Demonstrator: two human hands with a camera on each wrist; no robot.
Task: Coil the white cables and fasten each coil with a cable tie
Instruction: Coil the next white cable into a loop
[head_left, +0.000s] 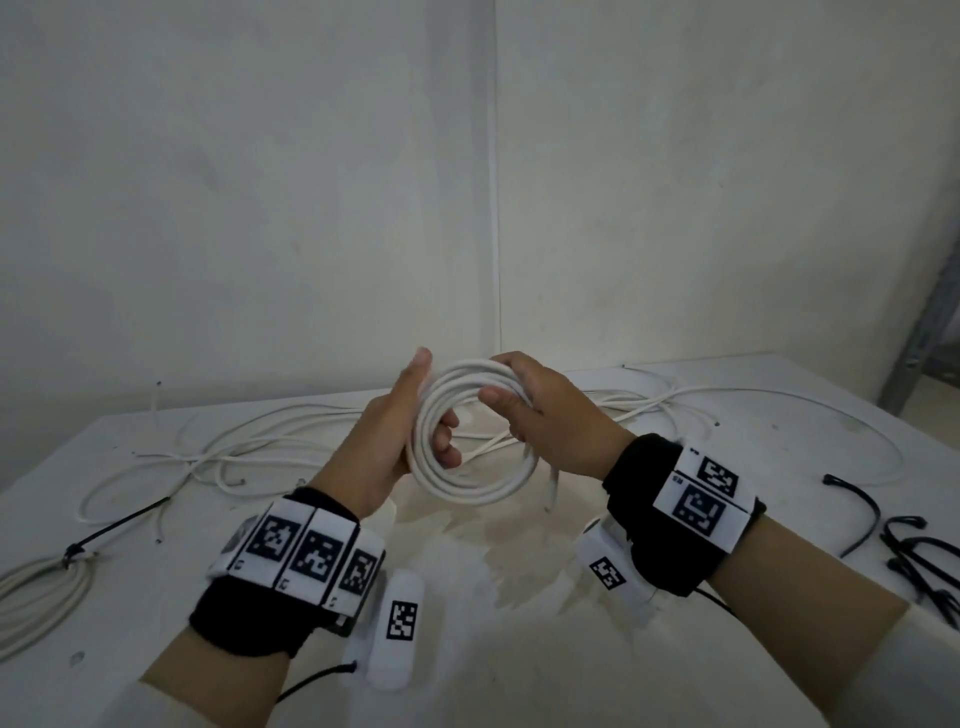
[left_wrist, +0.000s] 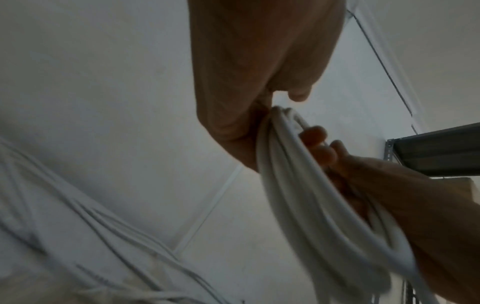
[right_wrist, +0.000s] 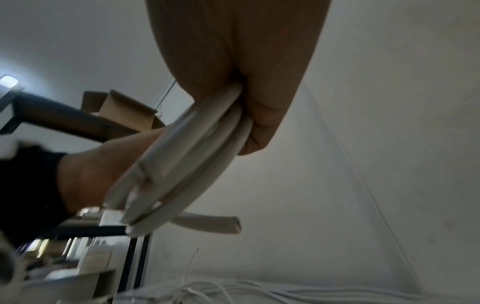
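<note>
White coil (head_left: 470, 441) looked springy and light; left hand (head_left: 395, 436) and right hand (head_left: 540, 410) both gripped its opposite sides.

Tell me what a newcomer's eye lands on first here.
The white cable coil, held up mid-frame above the table by the left hand and right hand, with no tie on it yet. Then the loose white cables sprawled behind, a tied coil far left and black cable ties far right.
</note>
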